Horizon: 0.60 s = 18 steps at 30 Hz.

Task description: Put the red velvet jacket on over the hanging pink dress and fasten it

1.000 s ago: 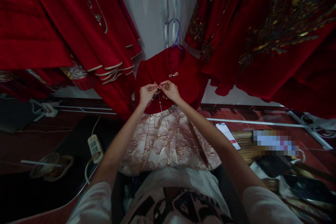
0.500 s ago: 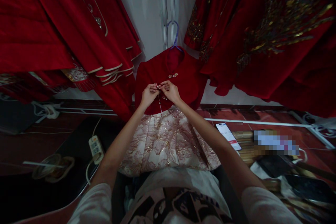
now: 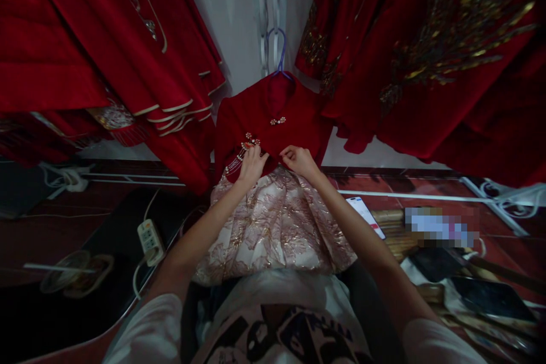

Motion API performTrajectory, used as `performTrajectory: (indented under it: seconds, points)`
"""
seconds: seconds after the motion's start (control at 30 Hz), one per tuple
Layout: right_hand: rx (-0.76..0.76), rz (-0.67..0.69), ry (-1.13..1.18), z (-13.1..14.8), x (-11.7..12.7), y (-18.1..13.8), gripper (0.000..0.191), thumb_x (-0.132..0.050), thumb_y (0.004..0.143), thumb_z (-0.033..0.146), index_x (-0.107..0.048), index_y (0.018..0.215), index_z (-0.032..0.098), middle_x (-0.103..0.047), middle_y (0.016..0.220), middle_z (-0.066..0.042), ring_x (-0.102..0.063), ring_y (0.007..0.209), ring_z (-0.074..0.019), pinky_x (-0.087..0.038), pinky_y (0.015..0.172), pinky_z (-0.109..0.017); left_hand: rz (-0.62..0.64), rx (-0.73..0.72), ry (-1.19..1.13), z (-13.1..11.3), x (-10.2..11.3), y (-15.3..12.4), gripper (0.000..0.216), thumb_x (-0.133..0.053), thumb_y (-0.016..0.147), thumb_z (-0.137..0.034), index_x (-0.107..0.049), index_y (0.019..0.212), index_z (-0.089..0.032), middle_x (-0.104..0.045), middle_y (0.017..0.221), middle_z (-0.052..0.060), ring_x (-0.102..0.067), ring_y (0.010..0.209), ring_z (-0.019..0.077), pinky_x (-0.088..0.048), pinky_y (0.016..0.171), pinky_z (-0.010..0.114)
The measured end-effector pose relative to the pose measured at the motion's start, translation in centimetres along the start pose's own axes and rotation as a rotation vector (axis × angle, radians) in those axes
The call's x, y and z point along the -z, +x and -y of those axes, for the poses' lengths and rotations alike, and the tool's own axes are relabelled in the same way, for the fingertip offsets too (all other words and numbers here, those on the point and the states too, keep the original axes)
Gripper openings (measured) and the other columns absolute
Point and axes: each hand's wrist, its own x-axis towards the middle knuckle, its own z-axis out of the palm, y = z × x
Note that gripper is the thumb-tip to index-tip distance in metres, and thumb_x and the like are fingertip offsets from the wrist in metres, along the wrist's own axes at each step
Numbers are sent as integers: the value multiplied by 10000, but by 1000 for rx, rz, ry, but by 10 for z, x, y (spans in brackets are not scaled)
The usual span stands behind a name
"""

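Note:
A small red jacket (image 3: 311, 108) hangs upright in front of me on a purple hanger (image 3: 281, 48), above a pale pink and gold brocade skirt (image 3: 273, 222). My left hand (image 3: 253, 166) lies over the jacket's lower front, thumb apart from the fingers. Just above its fingertips is a jewelled brooch (image 3: 249, 142) with bead strands trailing down to the left. To the right, my right hand (image 3: 302, 160) pinches at the jacket's front; whatever is between its fingertips is too small to make out. A pearl-like clasp (image 3: 278, 121) sits below the collar.
Red garments (image 3: 170, 68) hang at left, and embroidered red ones (image 3: 426, 85) at right. A power strip (image 3: 151, 242) and a plastic cup (image 3: 66, 273) lie on a dark surface at left. A phone (image 3: 367, 217) rests on a wooden stool-like surface (image 3: 392, 233) at right.
My hands were together at the jacket's beaded ornament; now they are apart. The right hand moved right and down, the left slightly down. The bead strands now trail left. The view shifted slightly.

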Motion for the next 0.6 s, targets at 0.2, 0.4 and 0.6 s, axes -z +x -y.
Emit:
performTrajectory:
  seconds: [0.2,0.4,0.6]
  points:
    - [23,-171,-390,5,-6,-24,529,-697,703,291,-548,1197,172,-607,1070,-131,-565,1005,-263,-476,819,-352,11,-178,-32,11,2,13,233,-438,870,-175,-642,981,-164,-530,1031,146,-460,1032,277,-367,884,431]
    - [-54,-149,-210,-12,-2,-6,179,-549,804,245,-655,931,179,-677,881,-81,-622,806,-213,-480,758,-318,-33,-90,-371,-1,1,0,211,-520,837,-257,-648,975,-162,-586,970,128,-509,1003,274,-378,919,455]
    - [-43,68,381,-18,25,14,211,-478,786,185,-673,862,161,-711,853,-33,-654,787,-150,-514,775,-287,6,225,-1340,-38,-9,18,354,-688,727,-247,-553,1038,-146,-642,1004,79,-612,891,170,-492,834,333]
